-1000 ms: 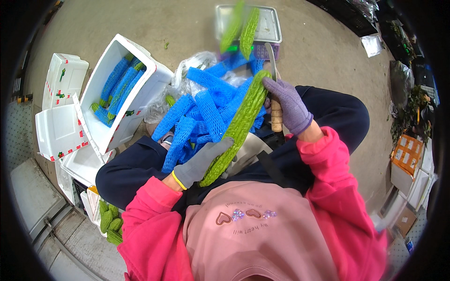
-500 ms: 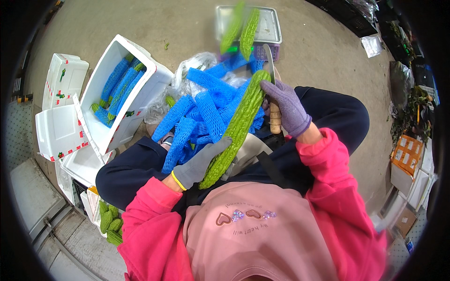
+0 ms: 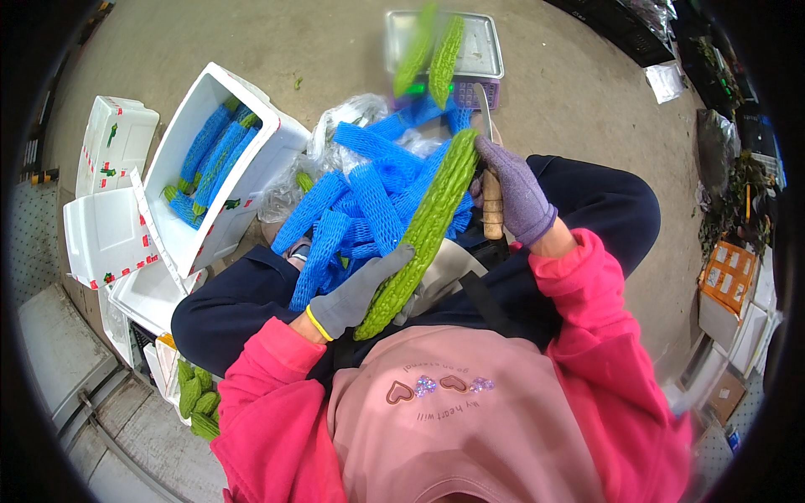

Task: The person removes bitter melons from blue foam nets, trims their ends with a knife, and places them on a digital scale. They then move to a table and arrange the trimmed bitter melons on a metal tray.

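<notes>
My left hand (image 3: 365, 289) in a grey glove grips the lower end of a long, bumpy green bitter melon (image 3: 426, 225), held diagonally over my lap. My right hand (image 3: 513, 189) in a purple glove is closed round a knife (image 3: 492, 205) with a wooden handle, its blade upright beside the melon's upper end; the thumb is near the melon. Below and behind the melon lies a heap of blue foam net sleeves (image 3: 376, 201).
A white foam box (image 3: 266, 159) at left holds sleeved melons, with white lids (image 3: 101, 226) beside it and loose melons (image 3: 197, 390) lower left. A scale with a metal pan (image 3: 480, 50) and two melons stands ahead. Cartons (image 3: 726, 277) and dark crates line the right.
The melon's upper end and my right fingers with the knife have shifted slightly since a second ago. My left hand stays about the same, still gripping the lower end.
</notes>
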Motion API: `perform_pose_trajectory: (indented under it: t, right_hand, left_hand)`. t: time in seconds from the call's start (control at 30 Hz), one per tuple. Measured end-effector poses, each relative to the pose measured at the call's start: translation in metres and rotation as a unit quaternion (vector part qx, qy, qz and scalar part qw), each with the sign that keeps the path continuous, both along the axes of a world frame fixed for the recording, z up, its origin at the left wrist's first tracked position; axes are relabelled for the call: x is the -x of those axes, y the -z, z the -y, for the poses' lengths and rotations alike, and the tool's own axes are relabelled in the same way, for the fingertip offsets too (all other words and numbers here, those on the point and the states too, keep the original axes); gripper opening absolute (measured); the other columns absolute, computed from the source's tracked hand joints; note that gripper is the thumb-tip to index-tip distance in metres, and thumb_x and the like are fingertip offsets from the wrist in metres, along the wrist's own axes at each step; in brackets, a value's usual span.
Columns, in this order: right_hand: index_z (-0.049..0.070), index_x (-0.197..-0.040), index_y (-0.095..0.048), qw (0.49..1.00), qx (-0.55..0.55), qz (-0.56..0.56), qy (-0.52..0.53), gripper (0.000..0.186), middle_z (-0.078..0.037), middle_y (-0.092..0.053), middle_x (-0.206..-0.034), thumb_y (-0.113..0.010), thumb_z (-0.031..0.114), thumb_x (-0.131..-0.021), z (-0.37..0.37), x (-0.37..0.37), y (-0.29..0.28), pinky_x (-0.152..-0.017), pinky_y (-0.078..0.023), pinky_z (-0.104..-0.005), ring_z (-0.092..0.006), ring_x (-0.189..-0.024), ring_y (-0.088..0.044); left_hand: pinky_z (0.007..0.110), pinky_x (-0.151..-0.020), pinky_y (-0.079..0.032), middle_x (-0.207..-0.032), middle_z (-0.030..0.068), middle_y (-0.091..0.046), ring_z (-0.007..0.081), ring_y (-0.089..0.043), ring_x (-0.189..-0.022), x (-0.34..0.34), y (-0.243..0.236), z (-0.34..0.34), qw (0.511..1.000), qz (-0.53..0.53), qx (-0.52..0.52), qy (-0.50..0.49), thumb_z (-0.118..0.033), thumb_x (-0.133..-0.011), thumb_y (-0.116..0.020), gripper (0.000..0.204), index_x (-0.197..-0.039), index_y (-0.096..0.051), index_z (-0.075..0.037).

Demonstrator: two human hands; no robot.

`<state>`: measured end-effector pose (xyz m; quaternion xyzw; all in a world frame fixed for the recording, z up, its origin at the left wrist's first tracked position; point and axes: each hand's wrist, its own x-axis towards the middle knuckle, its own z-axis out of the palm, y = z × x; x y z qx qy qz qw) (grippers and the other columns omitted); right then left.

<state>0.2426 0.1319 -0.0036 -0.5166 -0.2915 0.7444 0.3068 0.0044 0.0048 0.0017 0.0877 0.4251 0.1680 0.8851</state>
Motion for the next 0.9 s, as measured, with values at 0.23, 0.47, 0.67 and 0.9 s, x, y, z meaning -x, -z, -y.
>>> perform_pose_trajectory:
  t: [0.23,0.47,0.67,0.9]
  right_hand:
    - [0.007,-0.105,-0.059,1.0,-0.001,-0.01,0.01,0.038,-0.006,-0.06,-0.075,-0.063,0.043,-0.094,0.0007,0.0001,0.0003,-0.052,-0.049,-0.0244,-0.0135,-0.06,-0.06]
    - [0.006,-0.103,-0.06,1.0,0.005,-0.011,0.018,0.038,-0.006,-0.06,-0.073,-0.064,0.042,-0.093,0.0004,0.0005,0.0017,-0.051,-0.049,-0.0247,-0.0138,-0.057,-0.06]
    - [0.007,-0.098,-0.06,1.0,-0.009,0.012,-0.001,0.038,-0.005,-0.059,-0.072,-0.063,0.045,-0.093,0.0,0.0022,-0.0038,-0.051,-0.048,-0.0235,-0.0127,-0.058,-0.059]
    - [0.007,-0.098,-0.06,0.998,-0.029,0.045,-0.018,0.041,-0.004,-0.059,-0.072,-0.059,0.048,-0.095,-0.0002,0.003,-0.0075,-0.052,-0.047,-0.0229,-0.0116,-0.058,-0.058]
  left_hand:
    - [0.028,-0.051,-0.05,-0.071,0.0097,-0.062,0.0173,-0.061,-0.054,0.0012,-0.0089,-0.0051,0.995,-0.085,-0.049,0.022,-0.057,-0.096,-0.049,0.06,-0.094,-0.064,0.002]
    - [0.027,-0.048,-0.049,-0.067,0.0102,-0.062,0.0169,-0.06,-0.05,0.0013,-0.0043,-0.0052,0.99,-0.112,-0.07,0.039,-0.057,-0.095,-0.051,0.064,-0.087,-0.064,0.005]
    - [0.027,-0.048,-0.049,-0.068,0.009,-0.062,0.0156,-0.06,-0.051,0.0,-0.0069,-0.0053,0.98,-0.15,-0.109,0.069,-0.056,-0.096,-0.051,0.061,-0.089,-0.064,0.003]
    - [0.027,-0.049,-0.049,-0.068,0.0081,-0.061,0.0157,-0.061,-0.051,0.0,-0.007,-0.0037,0.984,-0.128,-0.105,0.069,-0.058,-0.097,-0.046,0.063,-0.089,-0.064,0.002]
